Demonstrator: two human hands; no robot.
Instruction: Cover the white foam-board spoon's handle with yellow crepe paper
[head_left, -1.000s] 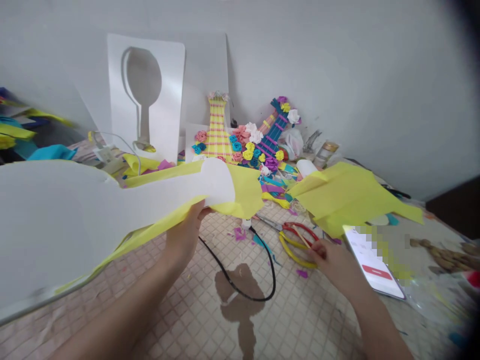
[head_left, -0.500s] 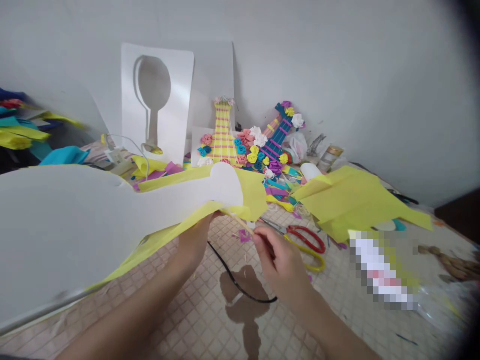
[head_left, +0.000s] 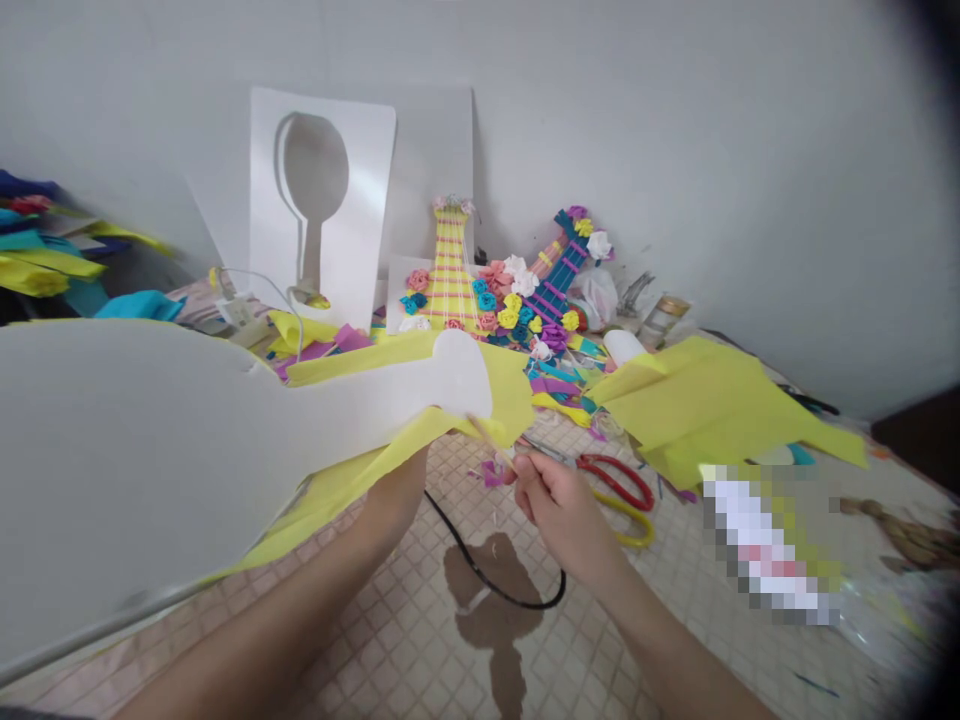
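At left, above the desk (head_left: 405, 640), a white guitar-shaped board (head_left: 360, 405) is seen, bordered by loose yellow paper (head_left: 514, 385). Its neck is reached from below by the left hand (head_left: 397, 495); the fingers are hidden, so their grip cannot be told. Rightward, a thin stick (head_left: 491, 436) is pinched by the right hand (head_left: 553, 498), angled toward the board's head; a second ago it was held over the scissors (head_left: 619, 482).

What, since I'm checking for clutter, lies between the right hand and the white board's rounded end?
In the head view: a thin stick, held by the right hand, and some yellow paper. Whether the stick touches the white board is unclear.
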